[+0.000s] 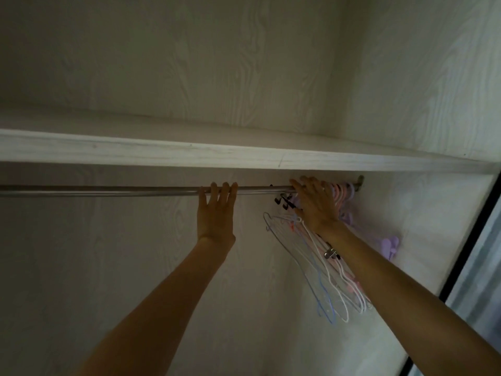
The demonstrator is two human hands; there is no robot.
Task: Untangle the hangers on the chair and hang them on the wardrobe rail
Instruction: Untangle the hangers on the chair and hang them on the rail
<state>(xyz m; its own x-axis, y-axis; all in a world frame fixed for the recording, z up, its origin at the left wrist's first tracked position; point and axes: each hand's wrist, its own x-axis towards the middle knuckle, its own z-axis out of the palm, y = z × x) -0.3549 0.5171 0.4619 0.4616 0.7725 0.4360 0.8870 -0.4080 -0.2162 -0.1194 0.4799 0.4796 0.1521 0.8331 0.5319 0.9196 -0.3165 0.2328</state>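
left hand hooks fingers over rail; right hand flat against hangers.

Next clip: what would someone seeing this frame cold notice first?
Two bare arms reach up to a metal rail under a pale shelf. The left hand hooks its fingers over the rail mid-span, while the right hand presses flat against a bunch of hangers crowded at the rail's right end, white, blue, pink and purple, swinging out at a slant.

Rail bare left of the hands; hangers crowd its right end, shelf close above
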